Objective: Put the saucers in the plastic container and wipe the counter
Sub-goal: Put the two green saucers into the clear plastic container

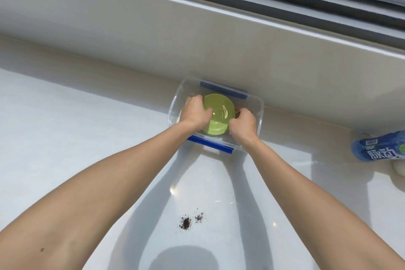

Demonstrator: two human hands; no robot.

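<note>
A clear plastic container [252, 103] with blue clips stands on the white counter [87, 120] against the back wall. Inside it lies a light green saucer [219, 112]. My left hand [195, 114] grips the saucer's left edge and my right hand [243, 125] grips its right edge, both reaching down into the container. Whether more saucers lie under the green one is hidden. A small patch of dark brown crumbs [189, 221] sits on the counter nearer to me, between my forearms.
A blue labelled bottle [379, 147] lies at the right edge of the counter, with a white object [400, 167] just below it. A raised sill and window frame [241, 6] run along the back.
</note>
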